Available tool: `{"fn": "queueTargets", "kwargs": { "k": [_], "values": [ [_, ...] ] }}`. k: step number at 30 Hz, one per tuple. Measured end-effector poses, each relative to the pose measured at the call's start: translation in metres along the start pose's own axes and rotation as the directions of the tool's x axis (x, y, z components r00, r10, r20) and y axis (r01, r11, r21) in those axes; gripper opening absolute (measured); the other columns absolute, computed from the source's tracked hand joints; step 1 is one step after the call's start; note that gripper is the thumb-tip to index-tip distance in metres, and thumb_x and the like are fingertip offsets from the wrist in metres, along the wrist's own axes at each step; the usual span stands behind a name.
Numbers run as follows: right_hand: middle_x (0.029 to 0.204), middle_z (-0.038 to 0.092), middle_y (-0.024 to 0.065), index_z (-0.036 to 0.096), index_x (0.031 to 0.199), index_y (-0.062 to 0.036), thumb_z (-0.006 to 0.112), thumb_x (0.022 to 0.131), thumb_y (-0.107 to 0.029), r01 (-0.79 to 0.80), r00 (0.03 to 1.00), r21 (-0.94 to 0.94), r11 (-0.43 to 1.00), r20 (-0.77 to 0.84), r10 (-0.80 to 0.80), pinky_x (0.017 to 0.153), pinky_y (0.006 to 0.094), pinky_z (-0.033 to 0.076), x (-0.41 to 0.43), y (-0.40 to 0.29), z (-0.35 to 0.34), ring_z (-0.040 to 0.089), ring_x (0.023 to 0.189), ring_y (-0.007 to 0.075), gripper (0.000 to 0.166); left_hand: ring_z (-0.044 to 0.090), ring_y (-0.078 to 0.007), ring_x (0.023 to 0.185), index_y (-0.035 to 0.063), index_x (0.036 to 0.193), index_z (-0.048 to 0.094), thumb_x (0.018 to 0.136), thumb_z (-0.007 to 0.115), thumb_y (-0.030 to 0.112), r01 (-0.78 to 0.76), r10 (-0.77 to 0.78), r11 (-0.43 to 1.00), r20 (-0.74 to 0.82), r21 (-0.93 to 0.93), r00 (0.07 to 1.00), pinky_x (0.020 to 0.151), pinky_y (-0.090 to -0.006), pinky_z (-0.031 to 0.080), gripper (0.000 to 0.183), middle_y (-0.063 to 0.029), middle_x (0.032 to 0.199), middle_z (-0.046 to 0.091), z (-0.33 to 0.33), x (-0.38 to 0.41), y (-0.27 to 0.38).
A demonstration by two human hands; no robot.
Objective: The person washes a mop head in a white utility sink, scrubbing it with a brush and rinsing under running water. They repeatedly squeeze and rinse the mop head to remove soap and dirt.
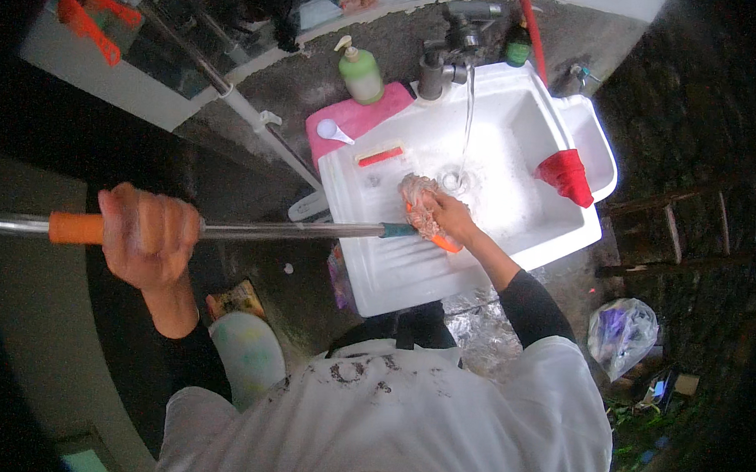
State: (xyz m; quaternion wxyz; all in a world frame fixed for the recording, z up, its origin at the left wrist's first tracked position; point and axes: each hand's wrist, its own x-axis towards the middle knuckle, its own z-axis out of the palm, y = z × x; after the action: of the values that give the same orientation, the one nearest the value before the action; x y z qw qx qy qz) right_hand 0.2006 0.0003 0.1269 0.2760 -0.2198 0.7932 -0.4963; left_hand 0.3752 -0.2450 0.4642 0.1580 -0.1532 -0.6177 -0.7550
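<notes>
My left hand [148,235] is wrapped around the metal pole of a mop [289,230], beside its orange sleeve. The pole reaches across to the white laundry sink [376,286] and ends in a teal part at the mop head. My right hand [451,218] grips the wet, pinkish-grey mop head [419,197], which has an orange part at its lower edge, over the ribbed washboard side. Water runs from the dark faucet [466,34] into the basin near the drain, just beyond my right hand. A red cloth [565,176] hangs over the sink's right rim.
A green pump bottle [361,77] stands at a pink cloth [390,107] bearing a white scoop [334,131]. A red-edged brush or bar [379,156] lies on the sink ledge. A metal pole [232,97] slants behind. On the floor are a clear plastic bag [623,335] and a pale rounded object [248,350].
</notes>
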Motion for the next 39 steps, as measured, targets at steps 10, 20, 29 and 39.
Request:
{"fn": "queueTargets", "kwargs": {
  "k": [10, 20, 29, 39],
  "values": [
    [0.107, 0.054, 0.0147, 0.057, 0.106, -0.0090, 0.046, 0.082, -0.039, 0.247, 0.943, 0.080, 0.966, 0.210, -0.259, 0.088, 0.0324, 0.038, 0.071, 0.036, 0.013, 0.048, 0.103, 0.0269, 0.040, 0.036, -0.0052, 0.033, 0.0128, 0.104, 0.051, 0.091, 0.032, 0.028, 0.026, -0.034, 0.999, 0.166, 0.047, 0.986, 0.034, -0.0213, 0.034, 0.027, 0.0050, 0.047, 0.041, 0.008, -0.004, -0.006],
    [0.079, 0.060, 0.0143, 0.057, 0.086, -0.0056, 0.053, 0.075, -0.033, 0.450, 0.891, -0.355, 0.819, 0.116, -0.439, 0.063, 0.0380, 0.046, 0.111, 0.112, 0.024, 0.059, 0.069, 0.0291, 0.030, 0.041, -0.0069, 0.031, 0.0129, 0.074, 0.044, 0.090, 0.035, 0.026, 0.016, -0.033, 0.991, 0.127, 0.130, 0.991, 0.030, -0.0210, 0.036, 0.022, 0.0034, 0.041, 0.042, 0.023, -0.031, -0.016],
    [0.086, 0.061, 0.0132, 0.059, 0.088, -0.0094, 0.048, 0.077, -0.035, -0.062, 0.996, -0.215, 0.975, -0.070, 0.048, 0.065, 0.0404, 0.047, 0.123, 0.157, 0.044, 0.060, 0.076, 0.0267, 0.030, 0.039, -0.0072, 0.031, 0.0125, 0.064, 0.042, 0.089, 0.037, 0.025, -0.005, -0.015, 0.981, 0.104, 0.192, 0.994, 0.030, -0.0207, 0.035, 0.028, 0.0026, 0.044, 0.043, 0.029, -0.034, -0.018],
    [0.086, 0.061, 0.0094, 0.053, 0.107, -0.0073, 0.029, 0.086, -0.053, -0.669, 0.741, 0.695, 0.265, 0.592, 0.318, 0.058, 0.0346, 0.052, 0.013, 0.089, -0.013, 0.060, 0.072, 0.0213, 0.056, 0.038, -0.0072, 0.035, 0.0131, 0.069, 0.040, 0.087, 0.038, 0.024, -0.044, 0.056, 0.978, -0.051, 0.202, 0.997, 0.032, -0.0229, 0.034, 0.021, 0.0022, 0.047, 0.041, 0.020, -0.060, -0.004]
  ]
}}
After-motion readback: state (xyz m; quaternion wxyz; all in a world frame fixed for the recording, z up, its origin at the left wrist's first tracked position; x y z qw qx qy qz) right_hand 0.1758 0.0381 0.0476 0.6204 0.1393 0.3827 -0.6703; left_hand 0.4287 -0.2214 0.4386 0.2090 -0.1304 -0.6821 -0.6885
